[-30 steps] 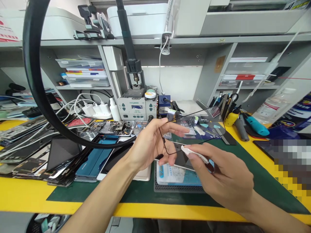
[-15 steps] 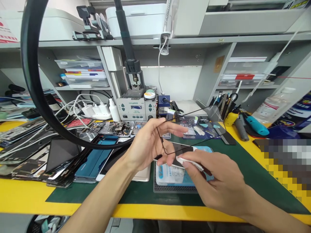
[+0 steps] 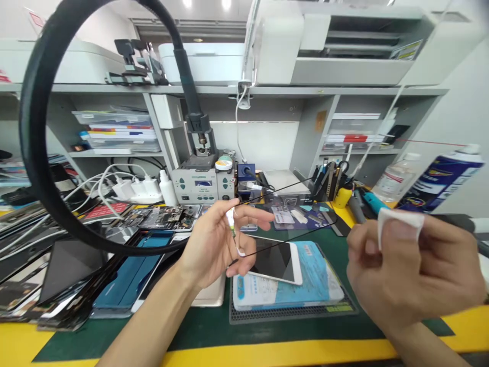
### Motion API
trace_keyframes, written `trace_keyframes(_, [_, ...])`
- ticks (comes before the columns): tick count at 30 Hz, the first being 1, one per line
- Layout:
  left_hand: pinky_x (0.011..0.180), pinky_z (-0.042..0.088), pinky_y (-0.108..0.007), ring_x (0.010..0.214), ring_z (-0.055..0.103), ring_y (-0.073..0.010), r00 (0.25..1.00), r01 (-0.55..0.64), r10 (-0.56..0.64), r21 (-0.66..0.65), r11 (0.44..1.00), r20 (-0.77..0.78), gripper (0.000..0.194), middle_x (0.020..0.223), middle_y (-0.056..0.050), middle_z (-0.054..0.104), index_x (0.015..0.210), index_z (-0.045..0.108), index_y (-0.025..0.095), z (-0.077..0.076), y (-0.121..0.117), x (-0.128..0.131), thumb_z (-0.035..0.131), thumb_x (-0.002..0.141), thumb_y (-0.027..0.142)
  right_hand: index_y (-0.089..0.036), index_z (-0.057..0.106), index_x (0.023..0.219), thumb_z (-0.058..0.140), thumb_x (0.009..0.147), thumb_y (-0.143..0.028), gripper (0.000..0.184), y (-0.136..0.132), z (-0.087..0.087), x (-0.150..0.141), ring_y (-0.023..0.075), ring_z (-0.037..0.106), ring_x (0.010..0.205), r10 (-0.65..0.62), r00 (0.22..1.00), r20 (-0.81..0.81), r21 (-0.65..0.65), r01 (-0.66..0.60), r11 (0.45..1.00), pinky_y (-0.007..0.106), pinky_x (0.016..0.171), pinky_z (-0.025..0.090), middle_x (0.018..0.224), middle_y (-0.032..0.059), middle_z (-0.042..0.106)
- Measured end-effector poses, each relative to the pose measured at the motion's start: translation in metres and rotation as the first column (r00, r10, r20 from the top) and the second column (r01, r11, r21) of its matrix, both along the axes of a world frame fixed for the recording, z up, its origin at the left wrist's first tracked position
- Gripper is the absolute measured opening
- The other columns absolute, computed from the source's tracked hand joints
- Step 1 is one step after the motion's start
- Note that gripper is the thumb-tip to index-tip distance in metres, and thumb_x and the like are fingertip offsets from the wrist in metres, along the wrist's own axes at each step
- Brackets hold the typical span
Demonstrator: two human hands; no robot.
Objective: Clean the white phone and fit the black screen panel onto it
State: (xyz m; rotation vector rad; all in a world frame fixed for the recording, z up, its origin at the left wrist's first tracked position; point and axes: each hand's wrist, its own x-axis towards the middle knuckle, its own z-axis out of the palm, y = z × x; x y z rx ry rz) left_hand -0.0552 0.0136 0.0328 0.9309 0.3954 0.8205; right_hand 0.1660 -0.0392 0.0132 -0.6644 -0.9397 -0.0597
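Observation:
My left hand (image 3: pixel 208 244) holds a clear glass panel (image 3: pixel 286 219) with a thin black border by its near left edge, tilted above the bench. A small white and green strip shows on that edge beside my fingers. My right hand (image 3: pixel 412 270), at the right and blurred, pinches a folded white wipe (image 3: pixel 401 220) under the thumb, apart from the glass. Below the panel, a white-framed tablet (image 3: pixel 277 260) with a dark screen lies on a blue and white packet (image 3: pixel 305 295), which rests on a dark perforated pad (image 3: pixel 275 317).
A black ring (image 3: pixel 32 127) on an arm looms at the left. Stacked phone parts (image 3: pixel 76 265) and a blue phone cover (image 3: pixel 132 275) lie beneath it. Behind stand a grey soldering station (image 3: pixel 202 183), a tool holder (image 3: pixel 332 183), a clear bottle (image 3: pixel 395 178) and a blue spray can (image 3: pixel 439 176).
My right hand has moved right and up with the wipe, away from the glass, uncovering the packet. My left hand still holds the panel. The view has tilted up and shifted right.

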Motion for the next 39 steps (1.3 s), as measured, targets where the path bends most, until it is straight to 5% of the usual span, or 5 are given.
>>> trace_keyframes(1, [0.029,0.032,-0.022,0.037,0.061,-0.0155,1.000,0.003,-0.003,-0.020,1.000,0.003,0.053,0.094,-0.010,0.073,0.105,0.078,0.008,0.000,0.000,0.000,0.039,0.101,0.045,-0.026,0.075,0.084,0.075,0.088,-0.026,0.004,0.005,0.007,0.001,0.0144,0.048,0.046,-0.020,0.997,-0.075,0.047,0.024,0.999,0.033,0.042,0.035,0.059,-0.0041,0.053])
trace_keyframes(5, [0.031,0.038,-0.022,0.035,0.062,-0.0162,0.998,0.054,-0.054,-0.070,0.996,0.013,0.046,0.090,-0.009,0.076,0.096,0.078,0.012,-0.002,-0.001,-0.001,0.045,0.099,0.044,-0.023,0.070,0.080,0.073,0.087,-0.027,0.008,0.015,0.030,0.006,0.0195,0.066,0.066,0.267,0.937,-0.225,-0.056,-0.286,0.957,0.032,0.053,0.050,0.072,0.0009,0.066])
trace_keyframes(13, [0.034,0.034,-0.019,0.035,0.057,-0.0176,0.981,0.159,-0.167,-0.079,0.984,-0.101,0.053,0.049,-0.010,0.061,0.092,0.076,0.006,-0.008,-0.002,0.005,0.045,0.098,0.048,-0.019,0.066,0.086,0.060,0.099,-0.029,0.018,0.005,0.028,0.000,0.0280,0.077,0.100,0.504,0.816,-0.283,-0.112,-0.550,0.828,0.038,0.082,0.062,0.097,0.0062,0.074])
trace_keyframes(28, [0.037,0.031,-0.021,0.036,0.056,-0.0165,0.965,0.219,-0.212,0.025,0.975,-0.154,0.060,0.048,-0.008,0.060,0.097,0.078,0.005,-0.013,-0.008,0.013,0.039,0.099,0.052,-0.022,0.066,0.085,0.058,0.098,-0.025,0.015,-0.007,0.030,-0.014,0.0197,0.075,0.074,0.347,0.899,-0.269,-0.063,-0.376,0.925,0.031,0.066,0.062,0.078,0.0018,0.071])
trace_keyframes(39, [0.035,0.039,-0.018,0.041,0.062,-0.0174,0.959,0.246,-0.236,0.042,0.968,-0.158,0.057,0.055,-0.010,0.065,0.104,0.075,0.007,-0.005,-0.009,0.013,0.036,0.102,0.048,-0.021,0.061,0.084,0.056,0.098,-0.019,0.014,-0.003,0.033,-0.012,0.0211,0.077,0.067,0.353,0.892,-0.282,0.013,-0.364,0.931,0.031,0.061,0.060,0.076,-0.0019,0.068])
